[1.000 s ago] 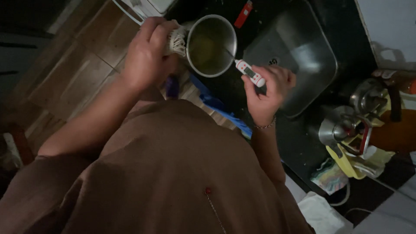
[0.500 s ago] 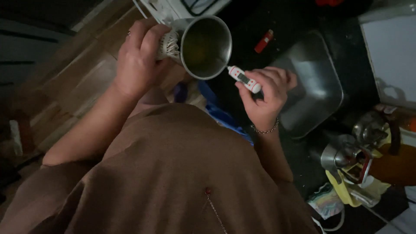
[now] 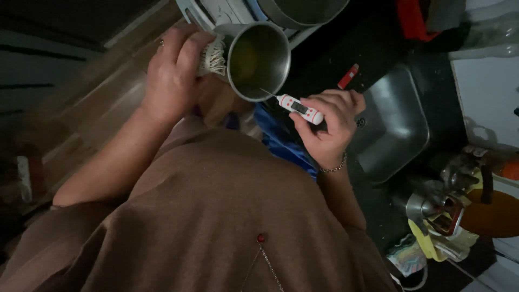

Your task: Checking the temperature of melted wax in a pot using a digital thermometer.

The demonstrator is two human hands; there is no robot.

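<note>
My left hand point(image 3: 173, 75) grips a steel pot point(image 3: 257, 59) by its handle, which is wrapped in pale cord. The pot is tilted toward me and holds a yellowish liquid. My right hand point(image 3: 327, 127) pinches a white and red probe thermometer point(image 3: 299, 108). Its thin metal probe reaches over the pot's rim into the inside. A bead bracelet sits on my right wrist. My brown garment fills the lower part of the view.
A steel sink point(image 3: 392, 127) lies in the dark counter to the right, a red lighter point(image 3: 347, 76) beside it. Another pot point(image 3: 300, 11) stands at the top. Steel kettles and yellow cloths point(image 3: 438, 216) crowd the lower right. A blue cloth point(image 3: 281, 143) hangs below the pot.
The view has shifted, so the sink and lighter sit further right. My right hand has drawn the thermometer slightly back, with more of the thin probe showing at the pot's rim.
</note>
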